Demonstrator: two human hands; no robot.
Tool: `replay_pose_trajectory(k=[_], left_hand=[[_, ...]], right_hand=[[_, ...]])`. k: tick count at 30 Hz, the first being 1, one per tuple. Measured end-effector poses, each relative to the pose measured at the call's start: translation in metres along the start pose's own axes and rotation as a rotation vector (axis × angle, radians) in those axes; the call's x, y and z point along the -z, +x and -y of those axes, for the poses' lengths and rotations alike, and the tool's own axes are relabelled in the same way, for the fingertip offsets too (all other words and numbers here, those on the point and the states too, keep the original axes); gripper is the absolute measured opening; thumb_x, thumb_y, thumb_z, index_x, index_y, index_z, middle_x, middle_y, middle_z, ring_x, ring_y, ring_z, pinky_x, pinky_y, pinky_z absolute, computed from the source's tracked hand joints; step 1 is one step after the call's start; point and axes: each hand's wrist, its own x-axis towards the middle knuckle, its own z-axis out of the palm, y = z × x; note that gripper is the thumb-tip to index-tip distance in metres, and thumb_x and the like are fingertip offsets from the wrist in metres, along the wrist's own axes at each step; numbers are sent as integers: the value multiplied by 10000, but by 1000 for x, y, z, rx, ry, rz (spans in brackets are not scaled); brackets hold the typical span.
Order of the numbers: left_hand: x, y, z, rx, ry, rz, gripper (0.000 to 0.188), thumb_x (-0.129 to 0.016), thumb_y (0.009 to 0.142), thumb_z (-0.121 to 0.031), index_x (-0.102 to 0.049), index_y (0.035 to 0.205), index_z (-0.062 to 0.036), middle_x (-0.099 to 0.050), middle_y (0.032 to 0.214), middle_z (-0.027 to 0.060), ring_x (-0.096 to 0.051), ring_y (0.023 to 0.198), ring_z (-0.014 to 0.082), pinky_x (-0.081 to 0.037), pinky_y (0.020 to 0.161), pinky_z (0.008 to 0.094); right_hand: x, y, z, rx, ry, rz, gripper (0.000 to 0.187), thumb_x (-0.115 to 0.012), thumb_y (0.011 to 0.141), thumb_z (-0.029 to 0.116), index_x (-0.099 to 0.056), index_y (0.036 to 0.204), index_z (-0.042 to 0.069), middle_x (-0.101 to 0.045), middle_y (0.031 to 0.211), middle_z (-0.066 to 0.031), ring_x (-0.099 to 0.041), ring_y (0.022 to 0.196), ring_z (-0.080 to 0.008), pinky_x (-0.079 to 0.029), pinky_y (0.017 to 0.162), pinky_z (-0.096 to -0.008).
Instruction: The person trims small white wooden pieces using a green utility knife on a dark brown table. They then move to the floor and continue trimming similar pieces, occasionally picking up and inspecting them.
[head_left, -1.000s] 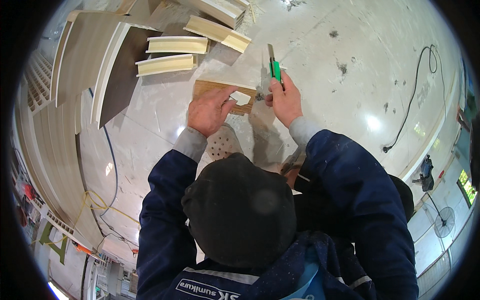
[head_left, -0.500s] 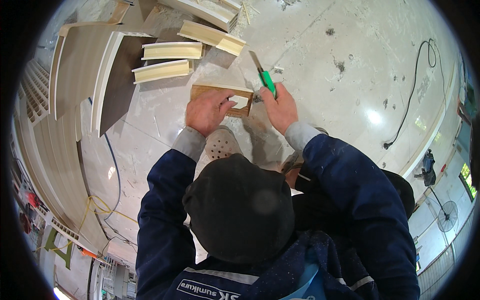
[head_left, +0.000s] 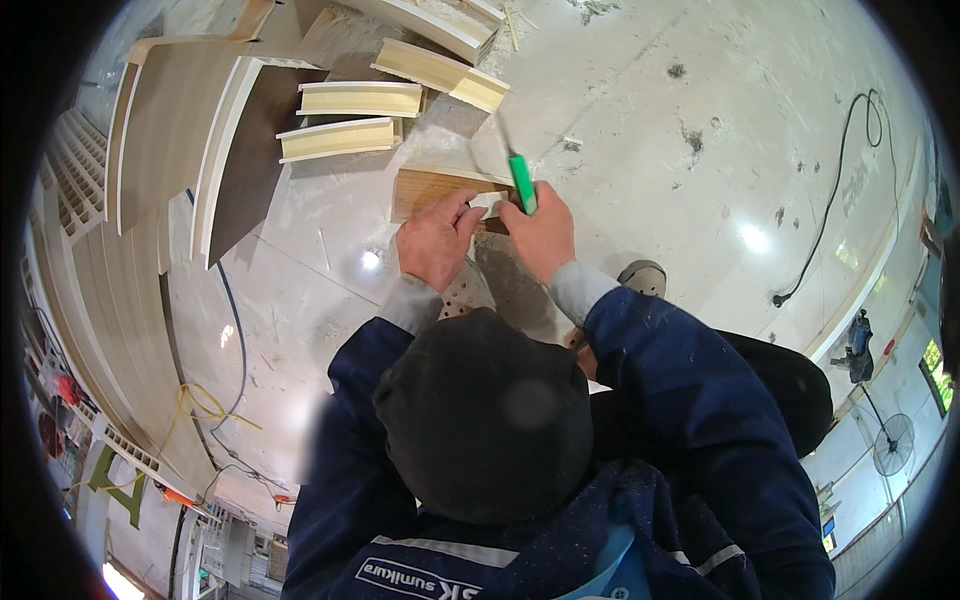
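Note:
A short brown wood-grain board (head_left: 424, 188) with a pale edge stands on the floor ahead of me. My left hand (head_left: 434, 240) is closed at its near side, finger and thumb bent together beside a whitish patch (head_left: 490, 200). Whether that patch is an opening or a loose piece I cannot tell. My right hand (head_left: 542, 235) is closed on a green-handled tool (head_left: 522, 184), whose thin dark blade points away from me and is blurred. The right thumb and fingertips are close to the board's right end, near the left fingertips.
Several short cream profile pieces (head_left: 360, 98) lie beyond the board, to the left. Larger brown panels (head_left: 262, 165) stand farther left, with a blue hose (head_left: 232, 330) on the floor beside them. A black cable (head_left: 822, 215) lies at right. My clog (head_left: 468, 292) is close below the board.
My right hand has moved left to the board's right end, bringing the green-handled tool with it, its handle now more upright. The left hand stays at the board. The whole view has shifted slightly.

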Motion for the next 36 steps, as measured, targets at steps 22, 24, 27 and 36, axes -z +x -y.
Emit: replay_pose_trajectory(k=[22, 24, 27, 36], left_hand=[[24, 15, 2, 35, -59, 200, 310, -728, 961, -347, -736, 1198, -147, -787, 947, 72, -750, 857, 293, -579, 743, 408], [23, 14, 3, 20, -51, 181, 298, -721, 964, -350, -745, 1183, -149, -786, 947, 81, -746, 853, 311, -579, 742, 419], [22, 16, 4, 21, -30, 191, 291, -711, 968, -353, -753, 1171, -149, -787, 952, 92, -749, 854, 319, -580, 744, 429], [20, 19, 6, -12, -22, 167, 264, -694, 978, -334, -764, 1137, -136, -776, 941, 121, -737, 842, 345, -570, 741, 456]], right_hand=[[-2, -3, -18, -78, 77, 75, 281, -760, 898, 257, -690, 973, -5, -727, 849, -204, -707, 805, -353, -532, 759, -441], [-2, -3, -19, -84, 78, 81, 281, -762, 898, 256, -689, 973, -5, -728, 851, -204, -708, 807, -353, -533, 760, -442], [-3, -3, -21, -78, 107, 77, 280, -764, 899, 256, -688, 974, -4, -729, 853, -205, -710, 810, -356, -534, 763, -444], [-7, -3, -20, 0, 45, 15, 232, -770, 900, 193, -701, 959, -21, -734, 791, -122, -687, 720, -195, -538, 701, -357]])
